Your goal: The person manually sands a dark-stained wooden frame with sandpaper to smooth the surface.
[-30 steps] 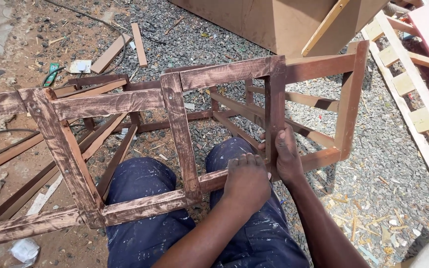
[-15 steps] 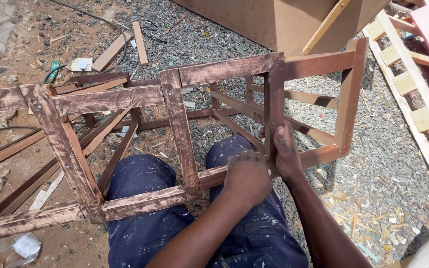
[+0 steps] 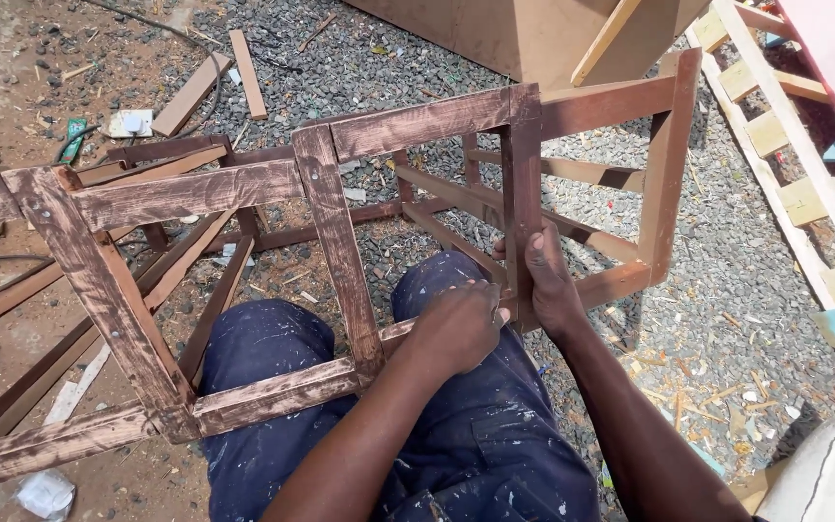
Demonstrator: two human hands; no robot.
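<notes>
A brown-stained wooden frame (image 3: 340,242) of joined slats rests across my lap, over my dark blue paint-flecked trousers (image 3: 475,454). My right hand (image 3: 545,280) grips an upright post of the frame (image 3: 522,174) near its lower joint. My left hand (image 3: 458,327) is closed at the same joint, pressed against the lower rail; something small may be in its fingers, but I cannot tell what. The two hands touch each other at the post.
Grey gravel and sandy ground lie all around. Loose wood offcuts (image 3: 244,58) lie at the top left. A brown board panel (image 3: 533,39) stands at the top. A pale wooden ladder-like frame (image 3: 804,164) lies on the right, beside a white sack (image 3: 833,474).
The frame has shifted slightly in my lap. Both hands stay at the same joint, the left hand moving a little against the rail.
</notes>
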